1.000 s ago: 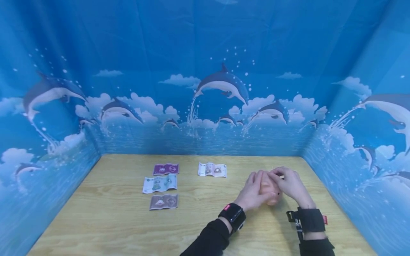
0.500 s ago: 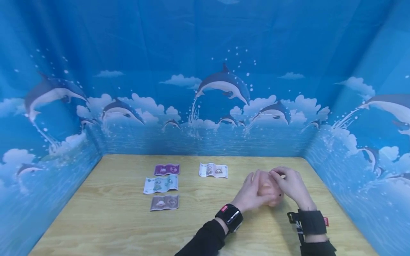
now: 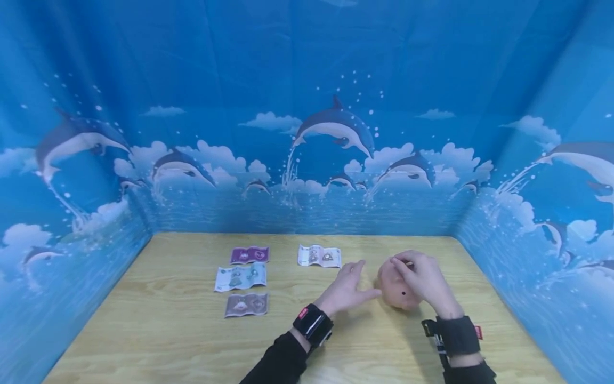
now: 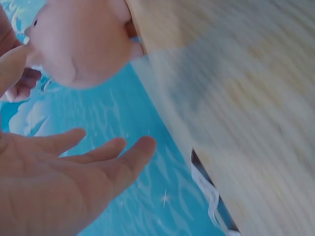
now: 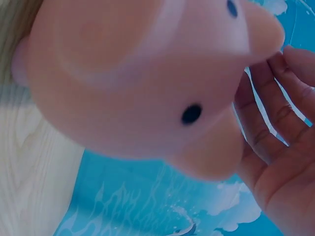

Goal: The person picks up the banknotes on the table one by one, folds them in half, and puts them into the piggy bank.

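A pink piggy bank (image 3: 395,292) with black dot eyes stands at the right of the table. My right hand (image 3: 424,274) has thumb and fingertips brought together at its top, pinching by an ear; in the right wrist view the ear (image 5: 266,37) meets the fingertips. Part of that contact is hidden. To the left of the piggy bank, my left hand (image 3: 342,292) is spread with straight fingers, apart from it. Its fingers (image 4: 123,162) also show extended in the left wrist view, with nothing in them.
Purple (image 3: 250,255), green (image 3: 241,277) and brown (image 3: 247,305) banknotes lie in a column at the left. A pale pinkish banknote (image 3: 318,256) lies at the back middle. A blue dolphin-print curtain (image 3: 307,208) encloses the wooden table (image 3: 192,341).
My left hand has let go of the piggy bank and moved left, fingers spreading. The piggy bank has turned and shifted slightly left, with my right hand still at its top.
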The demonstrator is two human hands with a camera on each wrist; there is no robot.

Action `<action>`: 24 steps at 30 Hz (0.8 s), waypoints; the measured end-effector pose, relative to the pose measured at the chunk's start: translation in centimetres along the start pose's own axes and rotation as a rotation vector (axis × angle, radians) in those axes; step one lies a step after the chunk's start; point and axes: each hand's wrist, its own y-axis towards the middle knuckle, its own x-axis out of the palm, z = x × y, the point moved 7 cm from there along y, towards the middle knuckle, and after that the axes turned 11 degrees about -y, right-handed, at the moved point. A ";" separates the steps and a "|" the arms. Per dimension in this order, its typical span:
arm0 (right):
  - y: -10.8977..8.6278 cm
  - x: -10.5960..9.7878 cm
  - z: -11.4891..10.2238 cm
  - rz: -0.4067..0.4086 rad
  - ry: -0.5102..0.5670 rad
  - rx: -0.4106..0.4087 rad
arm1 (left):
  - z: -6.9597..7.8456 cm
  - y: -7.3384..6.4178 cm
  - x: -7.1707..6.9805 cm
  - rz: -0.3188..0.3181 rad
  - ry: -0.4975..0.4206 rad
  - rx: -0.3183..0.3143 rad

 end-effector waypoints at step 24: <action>1.3 8.9 -8.9 -0.306 0.084 -0.003 | -4.3 -0.9 -6.3 0.129 0.198 -0.078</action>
